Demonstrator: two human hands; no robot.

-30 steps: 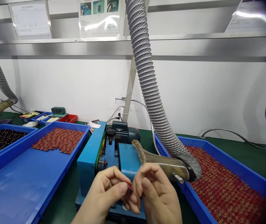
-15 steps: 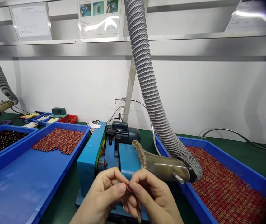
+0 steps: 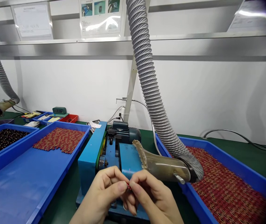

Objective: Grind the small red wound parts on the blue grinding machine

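Observation:
My left hand and my right hand meet at the lower middle, fingertips close together. Between them is a small red piece, mostly covered by the fingers; its full shape is hidden. Thumb and forefinger of each hand pinch it. Directly behind the hands stands a blue belt-driven machine with a dark motor. The brownish nozzle of an extraction hose reaches the machine's right side, just above my right hand.
A blue tray at left holds rows of small red ring-like pieces. Another blue tray at right is covered with similar red pieces. Black pieces fill a far-left tray. A grey ribbed hose hangs down.
The left fingers curled beneath the red piece have shifted slightly. Both hands keep their pinch in nearly the same place, and the whole view has moved a little.

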